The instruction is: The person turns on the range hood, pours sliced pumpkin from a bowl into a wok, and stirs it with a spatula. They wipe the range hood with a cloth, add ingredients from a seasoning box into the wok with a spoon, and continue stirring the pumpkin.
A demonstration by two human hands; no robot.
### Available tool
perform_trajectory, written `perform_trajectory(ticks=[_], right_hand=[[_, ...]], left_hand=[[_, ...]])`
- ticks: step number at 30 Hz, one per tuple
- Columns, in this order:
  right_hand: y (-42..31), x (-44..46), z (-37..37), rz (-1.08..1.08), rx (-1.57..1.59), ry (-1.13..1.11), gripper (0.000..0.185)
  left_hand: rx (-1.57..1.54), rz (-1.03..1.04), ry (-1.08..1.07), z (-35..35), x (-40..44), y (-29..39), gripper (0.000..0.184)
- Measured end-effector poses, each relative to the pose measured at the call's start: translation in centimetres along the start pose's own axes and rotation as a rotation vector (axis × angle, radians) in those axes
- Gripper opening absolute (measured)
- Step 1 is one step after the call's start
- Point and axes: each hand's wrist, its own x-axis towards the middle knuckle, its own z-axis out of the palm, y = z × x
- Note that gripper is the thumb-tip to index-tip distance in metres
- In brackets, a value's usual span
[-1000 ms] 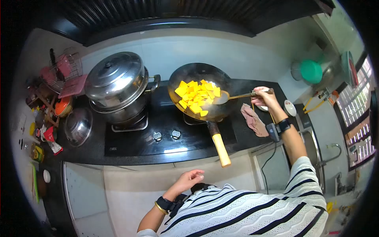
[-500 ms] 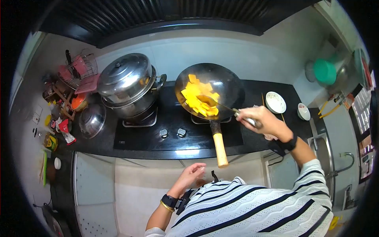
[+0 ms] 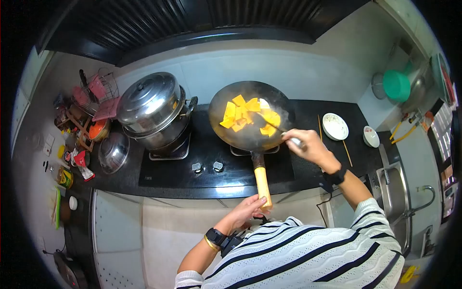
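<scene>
Home-style kitchen: wok (image 3: 284, 108) and lidded steel pot (image 3: 149, 103) on a black built-in hob (image 3: 192, 181), range hood (image 3: 192, 38) at 12 o'clock, sink (image 3: 394, 192) at 4 o'clock.

Head-worn view — forward and down, above the wok (image 3: 276, 101)

Before us, a wok (image 3: 275, 103) sits on the right side of the stove (image 3: 173, 173), food pieces (image 3: 230, 110) in it and its handle (image 3: 261, 180) pointing our way; a pot (image 3: 148, 106) stands to its left. Two knobs (image 3: 218, 166) lie in front, between pot and wok. Farther left on the counter (image 3: 308, 115) we find a lid (image 3: 114, 154), then a bottle (image 3: 65, 178). Right of the wok stand two bowls (image 3: 335, 137), with the sink (image 3: 395, 185) nearer us and a hood (image 3: 226, 37) above the stove.
</scene>
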Motion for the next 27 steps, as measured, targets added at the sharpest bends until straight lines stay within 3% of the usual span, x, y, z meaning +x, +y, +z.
perform_trajectory(ticks=[3, 5, 7, 13, 15, 17, 19, 21, 23, 25, 27], right_hand=[[0.7, -1.6, -4.2, 0.154, 0.145, 0.167, 0.012], [0.8, -1.8, -6.6, 0.092, 0.064, 0.268, 0.011], [0.6, -1.3, -7.6, 0.331, 0.024, 0.24, 0.013], [6.0, 2.0, 0.3, 0.58, 0.622, 0.335, 0.014], [7.7, 2.2, 3.9, 0.458, 0.631, 0.327, 0.011], [4.9, 2.1, 4.4, 0.178, 0.295, 0.266, 0.01], [1.8, 1.6, 4.4, 0.052, 0.245, 0.216, 0.01], [-0.6, 0.9, 2.8, 0.108, 0.184, 0.063, 0.009], [-3.1, 0.8, 0.4, 0.092, 0.238, 0.122, 0.01], [-2.8, 0.9, -1.8, 0.178, 0.265, 0.134, 0.01], [-2.2, 1.5, -4.4, 0.491, 0.496, 0.036, 0.022]], left_hand=[[0.036, 0.024, 0.048, -0.3, -0.8, -0.3, 0.04], [0.108, 0.095, 0.137, -0.8, -2.1, -0.2, 0.041], [0.083, 0.111, 0.205, -2.2, -3.5, -1.3, 0.041], [-0.162, 0.206, 0.621, -6.8, -10.7, -8.6, 0.034], [-0.208, 0.201, 0.743, -7.7, -12.9, -11.3, 0.033], [-0.217, 0.168, 0.833, -8.0, -14.7, -12.8, 0.032], [-0.263, 0.213, 0.815, -11.2, -15.2, -17.4, 0.029], [-0.149, 0.122, 0.812, -7.5, -18.1, -13.7, 0.041], [-0.135, 0.125, 0.814, -7.7, -18.3, -13.3, 0.036], [-0.025, 0.201, 0.793, -7.1, -19.6, -12.1, 0.035], [-0.063, 0.214, 0.752, -11.2, -19.9, -14.8, 0.036]])
